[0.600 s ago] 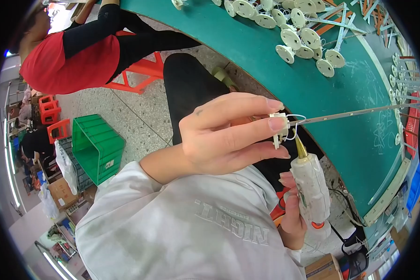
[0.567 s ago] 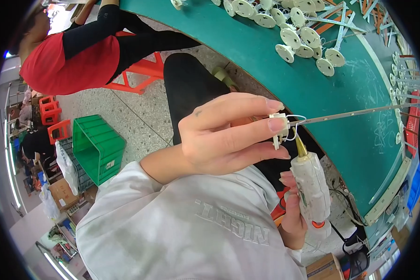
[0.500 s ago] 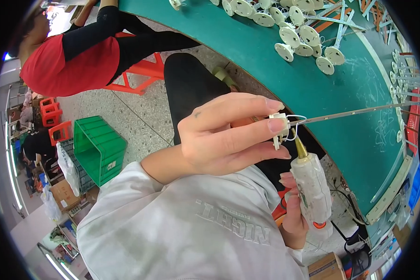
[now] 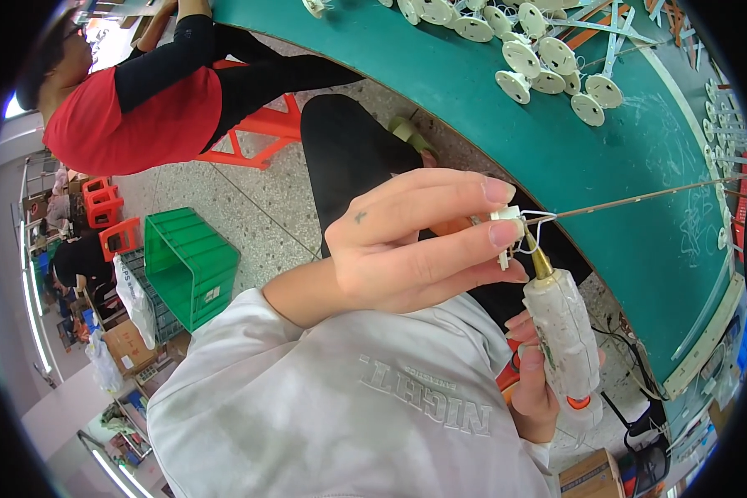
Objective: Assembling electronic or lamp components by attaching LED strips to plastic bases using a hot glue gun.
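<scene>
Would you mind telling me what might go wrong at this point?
The glue gun nozzle sits right beside the left hand fingertips pinching the small white part, so a burn seems possible. The thin rod juts far out and might sway, shifting the joint.

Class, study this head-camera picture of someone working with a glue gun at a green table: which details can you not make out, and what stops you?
- Head view: most of the small white part is covered by the left hand.
- Where the brass nozzle meets the part is too small to judge.
- The glue gun trigger is hidden behind the right hand.
- The thin rod blurs out near the picture's rim.
</scene>
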A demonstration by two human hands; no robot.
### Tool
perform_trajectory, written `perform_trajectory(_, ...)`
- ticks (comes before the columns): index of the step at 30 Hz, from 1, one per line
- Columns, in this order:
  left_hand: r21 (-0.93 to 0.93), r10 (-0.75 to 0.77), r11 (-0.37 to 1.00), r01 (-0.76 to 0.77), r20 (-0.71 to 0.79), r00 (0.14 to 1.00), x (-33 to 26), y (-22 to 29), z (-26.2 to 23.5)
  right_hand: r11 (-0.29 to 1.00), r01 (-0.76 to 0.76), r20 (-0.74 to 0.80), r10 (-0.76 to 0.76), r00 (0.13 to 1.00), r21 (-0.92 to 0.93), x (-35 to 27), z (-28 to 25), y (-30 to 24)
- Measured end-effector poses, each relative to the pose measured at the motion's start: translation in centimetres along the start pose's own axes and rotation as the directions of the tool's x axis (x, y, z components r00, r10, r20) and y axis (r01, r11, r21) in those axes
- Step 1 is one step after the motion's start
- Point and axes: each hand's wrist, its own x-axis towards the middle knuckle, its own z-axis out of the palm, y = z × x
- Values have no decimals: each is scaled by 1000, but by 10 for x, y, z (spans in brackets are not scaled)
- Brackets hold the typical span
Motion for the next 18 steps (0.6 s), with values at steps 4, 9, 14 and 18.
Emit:
perform_trajectory(4, -43, -24, 999, 23, -27, 999, -3, -1, 1, 1000, -9, -47, 10, 999, 23, -2, 1, 1)
perform_trajectory(9, -90, -54, 995, 52, -13, 998, -1, -2, 1, 1000, 2, -34, -2, 999, 9, -2, -5, 2)
perform_trajectory(14, -82, -45, 996, 43, -23, 999, -2, -3, 2, 999, 38, 138, -37, 990, -3, 1, -12, -9)
perform_trajectory(18, -82, -43, 996, 42, -17, 999, -2, -2, 2, 998, -48, -54, 50, 997, 31, -7, -6, 3)
